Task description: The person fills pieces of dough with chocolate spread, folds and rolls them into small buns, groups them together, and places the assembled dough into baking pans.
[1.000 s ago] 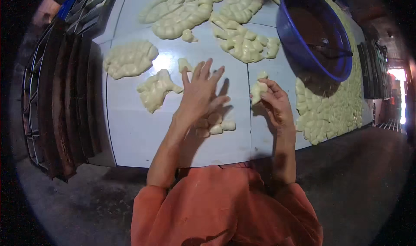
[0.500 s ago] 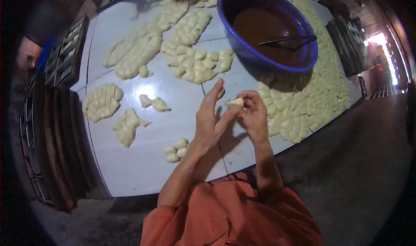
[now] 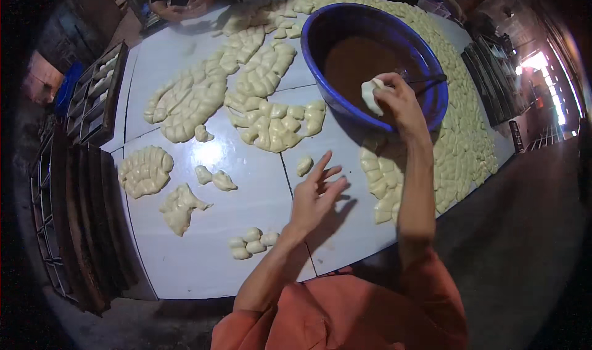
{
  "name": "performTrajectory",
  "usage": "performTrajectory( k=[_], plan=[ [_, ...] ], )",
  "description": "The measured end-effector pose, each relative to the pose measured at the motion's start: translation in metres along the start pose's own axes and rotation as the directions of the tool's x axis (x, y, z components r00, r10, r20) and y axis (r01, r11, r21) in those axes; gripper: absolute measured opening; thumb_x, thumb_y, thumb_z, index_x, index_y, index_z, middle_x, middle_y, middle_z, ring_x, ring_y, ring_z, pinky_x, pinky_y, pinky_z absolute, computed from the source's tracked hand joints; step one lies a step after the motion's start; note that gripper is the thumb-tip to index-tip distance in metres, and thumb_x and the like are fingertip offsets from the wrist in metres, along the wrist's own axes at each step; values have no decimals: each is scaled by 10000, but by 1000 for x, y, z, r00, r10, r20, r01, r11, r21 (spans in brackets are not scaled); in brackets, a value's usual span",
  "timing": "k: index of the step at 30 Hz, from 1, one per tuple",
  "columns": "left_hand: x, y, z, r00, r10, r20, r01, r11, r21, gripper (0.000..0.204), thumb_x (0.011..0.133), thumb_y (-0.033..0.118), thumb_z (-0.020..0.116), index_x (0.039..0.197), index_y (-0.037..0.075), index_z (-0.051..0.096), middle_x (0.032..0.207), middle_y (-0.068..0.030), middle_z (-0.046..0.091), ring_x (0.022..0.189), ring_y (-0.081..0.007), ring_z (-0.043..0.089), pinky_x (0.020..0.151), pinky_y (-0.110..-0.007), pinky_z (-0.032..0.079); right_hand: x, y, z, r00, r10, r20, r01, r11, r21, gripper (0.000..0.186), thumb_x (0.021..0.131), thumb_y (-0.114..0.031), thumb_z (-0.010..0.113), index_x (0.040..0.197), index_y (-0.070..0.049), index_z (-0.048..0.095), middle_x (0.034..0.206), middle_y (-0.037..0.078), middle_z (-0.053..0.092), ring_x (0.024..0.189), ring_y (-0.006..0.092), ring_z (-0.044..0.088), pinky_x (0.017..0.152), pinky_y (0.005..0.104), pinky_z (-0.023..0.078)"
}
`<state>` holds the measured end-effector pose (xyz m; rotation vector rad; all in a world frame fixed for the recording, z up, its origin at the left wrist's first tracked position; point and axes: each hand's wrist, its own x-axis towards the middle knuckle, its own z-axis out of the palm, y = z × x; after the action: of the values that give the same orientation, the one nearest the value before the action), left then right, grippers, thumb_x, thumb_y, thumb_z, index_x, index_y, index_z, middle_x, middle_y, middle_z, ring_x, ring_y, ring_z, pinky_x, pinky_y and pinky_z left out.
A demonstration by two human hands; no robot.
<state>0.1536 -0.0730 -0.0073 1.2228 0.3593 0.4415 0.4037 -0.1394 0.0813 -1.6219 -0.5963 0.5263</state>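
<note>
Hands (image 3: 401, 106) apart; dough piece (image 3: 371, 97) pinched in right, over blue basin (image 3: 311, 60).

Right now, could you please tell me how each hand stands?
Left hand: open, nothing visible in it, near a small dough lump.
Right hand: closed on a pale dough piece over the blue basin.

The left hand (image 3: 312, 203) is nearer, open, fingers loosely spread and pointing far and right. The right hand (image 3: 401, 106) reaches farther, angled left, its fingers pinched. The left forearm (image 3: 269, 275) slants; the right forearm (image 3: 417, 193) runs nearly straight.
</note>
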Motion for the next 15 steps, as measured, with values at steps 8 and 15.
performTrajectory(
  k=[8, 15],
  plan=[
    [-14, 30, -40, 978, -209, 9, 203, 959, 197, 475, 974, 183, 675, 1379, -35, 552, 1235, -177, 672, 1140, -208, 646, 976, -336, 514, 57, 53, -38, 805, 311, 505, 214, 642, -736, 318, 946, -288, 583, 1139, -43, 641, 1051, 134, 693, 976, 260, 637, 903, 419, 488],
    [2, 16, -33, 970, -220, 102, 210, 972, 106, 460, 1011, 253, 622, 1370, -28, 553, 1283, -155, 649, 1160, -213, 636, 953, -320, 517, 10, -8, -5, 927, 207, 314, -293, 921, 258, 137, 977, -185, 656, 1069, -91, 618, 877, -2, 637, 703, 80, 630, 605, 219, 523]
  ],
)
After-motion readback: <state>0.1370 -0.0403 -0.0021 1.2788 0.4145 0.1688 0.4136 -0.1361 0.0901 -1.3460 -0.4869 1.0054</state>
